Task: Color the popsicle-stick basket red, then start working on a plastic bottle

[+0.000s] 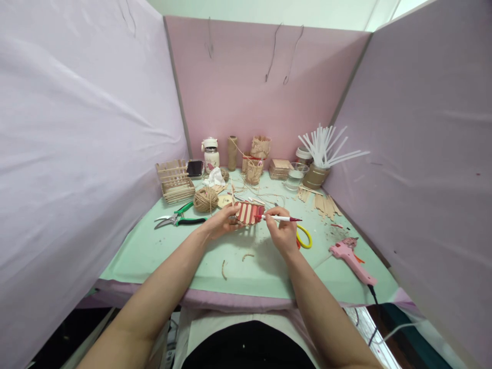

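My left hand (222, 220) is closed on a small craft piece made of sticks, striped red and pale (248, 212), held just above the mint-green table (161, 251). My right hand (282, 229) pinches a white marker pen with a red cap (280, 219). The pen's tip touches the right edge of the striped piece. Both hands meet at the middle of the table.
A ball of twine (205, 199) and green-handled pliers (177, 220) lie to the left. Yellow-handled scissors (305, 237) and a pink glue gun (350, 260) lie to the right. Jars, a stick crate (175, 180), loose sticks (325, 204) and white straws (326, 146) line the back. Pink panels enclose three sides.
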Action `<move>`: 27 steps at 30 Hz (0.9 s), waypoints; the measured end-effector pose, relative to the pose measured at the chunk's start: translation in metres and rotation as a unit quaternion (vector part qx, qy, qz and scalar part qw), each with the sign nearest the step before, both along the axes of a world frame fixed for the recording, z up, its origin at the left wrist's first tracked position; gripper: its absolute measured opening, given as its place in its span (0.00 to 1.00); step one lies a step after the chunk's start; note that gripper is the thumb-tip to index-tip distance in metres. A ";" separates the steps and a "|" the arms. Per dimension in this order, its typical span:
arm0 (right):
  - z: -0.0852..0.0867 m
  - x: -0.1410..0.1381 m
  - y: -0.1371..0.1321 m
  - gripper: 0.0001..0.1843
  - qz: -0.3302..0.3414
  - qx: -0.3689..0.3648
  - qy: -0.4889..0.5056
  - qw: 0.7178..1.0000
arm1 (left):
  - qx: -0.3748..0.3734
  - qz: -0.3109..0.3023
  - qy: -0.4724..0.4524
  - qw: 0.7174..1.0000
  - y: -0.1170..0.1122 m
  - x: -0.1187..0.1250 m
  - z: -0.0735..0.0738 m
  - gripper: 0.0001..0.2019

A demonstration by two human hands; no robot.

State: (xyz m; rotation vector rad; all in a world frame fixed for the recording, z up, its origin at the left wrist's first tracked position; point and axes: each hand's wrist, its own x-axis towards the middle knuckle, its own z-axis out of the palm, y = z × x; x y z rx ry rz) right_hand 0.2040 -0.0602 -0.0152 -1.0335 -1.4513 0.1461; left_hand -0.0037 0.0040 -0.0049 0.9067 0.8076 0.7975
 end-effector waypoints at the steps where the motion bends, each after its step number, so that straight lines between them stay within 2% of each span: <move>1: 0.001 -0.001 0.000 0.09 -0.003 0.000 0.006 1.000 | 0.000 0.000 0.002 1.000 0.000 0.000 0.000 0.30; 12: 0.001 0.001 0.000 0.10 0.001 0.002 -0.012 1.000 | -0.003 -0.001 0.006 1.000 0.000 0.000 0.002 0.32; 17: 0.002 -0.001 0.001 0.08 -0.009 0.007 0.011 1.000 | -0.005 0.003 0.008 1.000 0.001 -0.001 -0.001 0.30; 27: 0.000 0.000 0.000 0.10 0.015 0.023 -0.016 0.999 | 0.002 -0.003 0.004 1.000 0.001 -0.001 -0.001 0.31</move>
